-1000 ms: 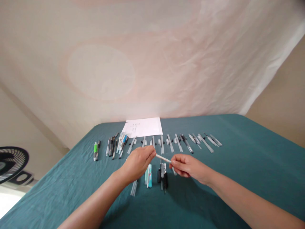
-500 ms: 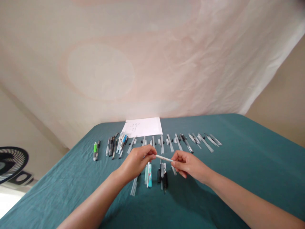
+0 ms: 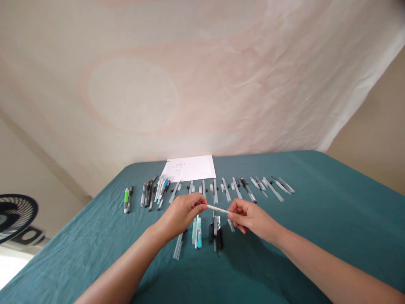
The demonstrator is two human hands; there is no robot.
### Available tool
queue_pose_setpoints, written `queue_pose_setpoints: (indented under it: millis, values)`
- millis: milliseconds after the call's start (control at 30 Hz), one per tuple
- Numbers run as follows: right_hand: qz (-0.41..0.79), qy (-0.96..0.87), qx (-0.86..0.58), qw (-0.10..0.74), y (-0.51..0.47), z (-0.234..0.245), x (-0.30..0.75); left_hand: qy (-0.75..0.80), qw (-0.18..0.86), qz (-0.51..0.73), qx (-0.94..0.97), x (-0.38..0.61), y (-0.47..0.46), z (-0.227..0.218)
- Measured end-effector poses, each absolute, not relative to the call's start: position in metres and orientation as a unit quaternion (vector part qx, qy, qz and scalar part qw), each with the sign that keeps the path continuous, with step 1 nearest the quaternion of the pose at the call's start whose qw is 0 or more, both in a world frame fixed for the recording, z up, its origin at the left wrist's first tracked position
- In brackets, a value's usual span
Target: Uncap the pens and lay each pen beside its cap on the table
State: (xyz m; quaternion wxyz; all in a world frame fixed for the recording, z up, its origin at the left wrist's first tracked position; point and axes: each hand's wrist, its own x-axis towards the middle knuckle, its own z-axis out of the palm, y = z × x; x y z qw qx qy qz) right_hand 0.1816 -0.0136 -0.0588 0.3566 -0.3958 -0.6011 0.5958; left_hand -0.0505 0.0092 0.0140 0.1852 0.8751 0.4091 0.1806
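Note:
A slim white tube with faint print, which looks like a pen refill [image 3: 217, 209], is held almost level above the table. My left hand [image 3: 186, 211] pinches its left end between thumb and fingers. At the other end, my right hand [image 3: 249, 219] grips it the same way. Below lie a turquoise pen [image 3: 199, 233] with paler parts beside it, and a group of black and clear pen parts [image 3: 218, 234]. A clear barrel [image 3: 178, 247] lies partly under my left hand. One small clear piece [image 3: 231, 226] shows beside my right fingers.
Across the green cloth [image 3: 316, 245] runs a row of clear pen barrels [image 3: 226, 190] with small parts. Several pens [image 3: 163, 188] are bunched at the left, near a green and grey pen [image 3: 126, 200]. A written paper sheet [image 3: 193, 168] lies behind. A fan [image 3: 15, 217] stands far left.
Almost nothing differs. Both hands keep hold of the white refill, which has turned or shifted very slightly between the fingers.

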Motion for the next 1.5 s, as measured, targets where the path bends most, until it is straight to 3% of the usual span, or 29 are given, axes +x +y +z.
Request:
queue_pose_setpoints:
  millis: [167,400,633,767,867,967,1167,1300,1500]
  values:
    - [0.548,-0.627,-0.425,0.355,-0.011,-0.058,0.184,0.448,0.177,0.183,0.857,-0.063,0.016,0.028]
    - [0.344,-0.655,-0.538,0.404,-0.006,-0.059,0.191,0.494,0.124,0.188,0.839,-0.092,0.026,0.045]
    - [0.384,-0.643,-0.538,0.388,-0.009,-0.058,0.188,0.489,0.120,0.180,0.845,-0.092,0.025,0.045]
    - [0.360,-0.624,-0.544,0.429,-0.005,-0.063,0.190,0.561,0.078,0.227,0.792,-0.103,0.030,0.052]
    - [0.349,-0.615,-0.544,0.450,-0.008,-0.059,0.186,0.523,0.118,0.191,0.823,-0.094,0.024,0.046]
    - [0.327,-0.649,-0.547,0.416,-0.018,-0.051,0.179,0.464,0.164,0.154,0.857,-0.071,0.014,0.028]
    - [0.438,-0.677,-0.502,0.313,-0.027,-0.048,0.169,0.460,0.216,0.168,0.845,-0.042,0.001,0.003]
    - [0.443,-0.695,-0.496,0.274,-0.028,-0.043,0.171,0.452,0.269,0.173,0.833,-0.040,0.000,0.000]
    - [0.478,-0.675,-0.518,0.220,-0.021,-0.041,0.189,0.470,0.242,0.247,0.812,-0.047,0.011,-0.001]
